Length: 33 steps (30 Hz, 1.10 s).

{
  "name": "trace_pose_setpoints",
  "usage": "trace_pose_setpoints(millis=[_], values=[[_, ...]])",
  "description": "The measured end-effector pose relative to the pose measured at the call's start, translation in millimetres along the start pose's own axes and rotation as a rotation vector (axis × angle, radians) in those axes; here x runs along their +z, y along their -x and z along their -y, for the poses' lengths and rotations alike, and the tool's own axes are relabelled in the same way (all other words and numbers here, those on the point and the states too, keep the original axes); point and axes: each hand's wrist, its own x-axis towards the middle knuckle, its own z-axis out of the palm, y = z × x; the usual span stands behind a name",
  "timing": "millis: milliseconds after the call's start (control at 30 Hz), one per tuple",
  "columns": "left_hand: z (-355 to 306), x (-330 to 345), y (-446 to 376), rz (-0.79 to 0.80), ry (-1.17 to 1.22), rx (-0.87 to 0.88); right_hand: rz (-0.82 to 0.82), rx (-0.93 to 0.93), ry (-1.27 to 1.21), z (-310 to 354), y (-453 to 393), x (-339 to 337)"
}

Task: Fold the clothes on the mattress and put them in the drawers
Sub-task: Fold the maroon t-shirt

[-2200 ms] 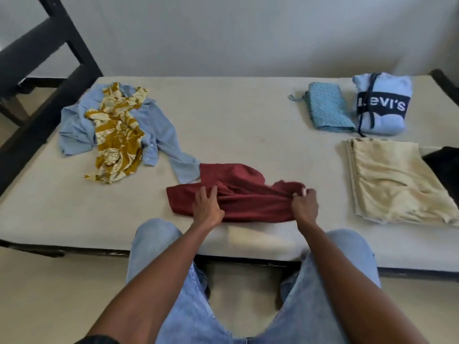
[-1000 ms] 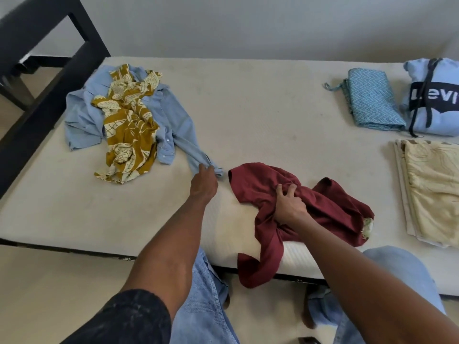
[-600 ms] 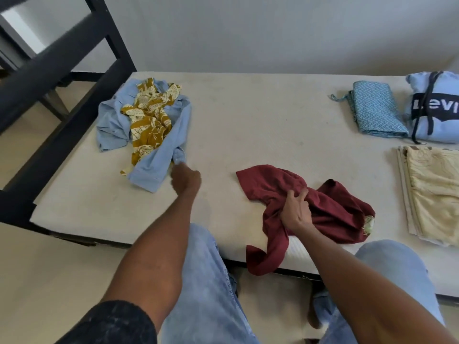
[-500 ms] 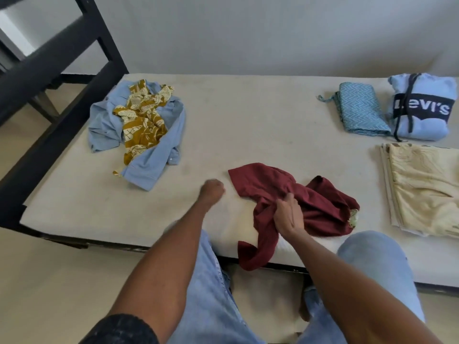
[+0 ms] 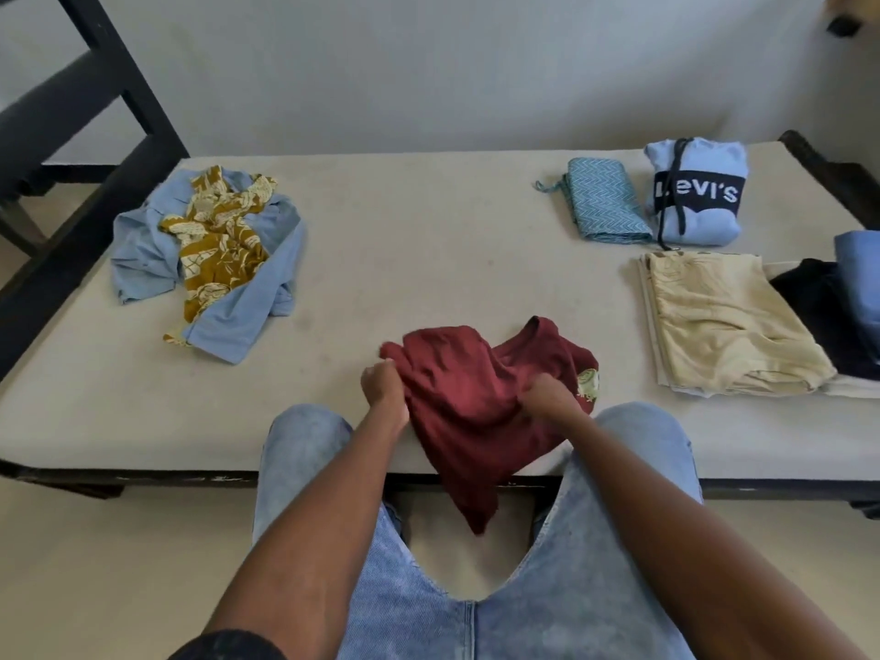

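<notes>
At mattress (image 5: 428,259) front edge: left hand (image 5: 383,390), right hand (image 5: 547,397) each gripping crumpled maroon garment (image 5: 457,397).

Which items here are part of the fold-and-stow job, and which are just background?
In the job:
maroon shirt, gripped by left hand and right hand
light blue shirt, unfolded
mustard patterned garment lying on it
folded: teal cloth, Levi's hoodie, beige garment
mattress

Just there:
black frame
</notes>
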Motion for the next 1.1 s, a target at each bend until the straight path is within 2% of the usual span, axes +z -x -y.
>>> trace_pose_setpoints(millis=[33,67,100,167,200,233,267,300,333,400,467,533,633,700,733,800,833,867,967,1033,1100], values=[[-10.7,-1.5,-3.5,0.049,0.087,-0.077,-0.204,-0.035,-0.044,-0.7,-0.5,-3.2],[-20.2,-5.4,-6.3,0.146,0.058,-0.141,-0.333,-0.078,-0.045,0.2,-0.2,-5.3],[-28.4,-8.5,-5.9,0.276,-0.105,-0.182,-0.398,-0.118,-0.003,1.9,2.2,-6.9],[-41.8,-18.1,2.5,0.552,-0.872,-0.153,-0.396,-0.154,0.116,6.7,3.6,-6.9],[-45.2,-19.6,9.0,0.542,-1.290,-0.066,-0.359,-0.148,0.170,7.9,1.7,-5.6],[-45.3,-19.7,8.4,0.424,-1.603,0.094,-0.302,-0.115,0.227,9.1,2.1,-4.0],[-43.0,-18.8,5.5,0.244,-1.649,0.248,-0.242,-0.084,0.274,8.5,2.6,-1.3],[-42.9,-16.1,7.9,0.108,-1.612,0.378,-0.194,-0.058,0.305,7.5,2.1,1.9],[-42.0,-10.3,10.5,0.064,-1.489,0.459,-0.171,-0.037,0.325,6.3,1.6,4.4],[-38.7,7.4,18.3,0.197,-1.276,0.478,-0.167,-0.026,0.367,5.5,1.6,7.6],[-25.9,22.6,21.8,0.334,-1.181,0.432,-0.176,-0.022,0.370,6.3,-0.3,8.5],[-11.4,33.3,23.5,0.414,-1.287,0.476,-0.179,-0.013,0.340,8.3,-2.4,6.8],[11.4,49.8,21.4,0.414,-1.527,0.540,-0.124,-0.030,0.316,9.5,-4.7,6.7],[23.2,56.7,20.1,0.408,-1.597,0.616,-0.071,-0.046,0.323,9.9,-6.0,8.9],[26.8,58.6,19.1,0.369,-1.569,0.690,-0.087,-0.046,0.308,10.3,-5.4,9.1],[25.5,61.0,19.4,0.250,-1.329,0.808,-0.194,-0.059,0.209,12.4,-7.5,5.3],[20.8,60.5,19.2,0.195,-1.134,0.797,-0.263,-0.078,0.121,14.3,-10.5,2.0],[11.1,58.4,20.0,0.179,-0.908,0.708,-0.332,-0.097,0.026,18.0,-13.3,-3.6],[-36.2,56.7,17.0,0.385,-0.211,0.228,-0.455,-0.218,-0.075,37.7,-23.8,-25.5],[-74.0,48.6,19.4,0.517,-0.061,0.065,-0.392,-0.312,-0.105,58.1,-26.2,-38.3],[-109.5,38.8,24.3,0.592,-0.137,0.059,-0.217,-0.364,-0.101,85.1,-21.4,-50.7]])
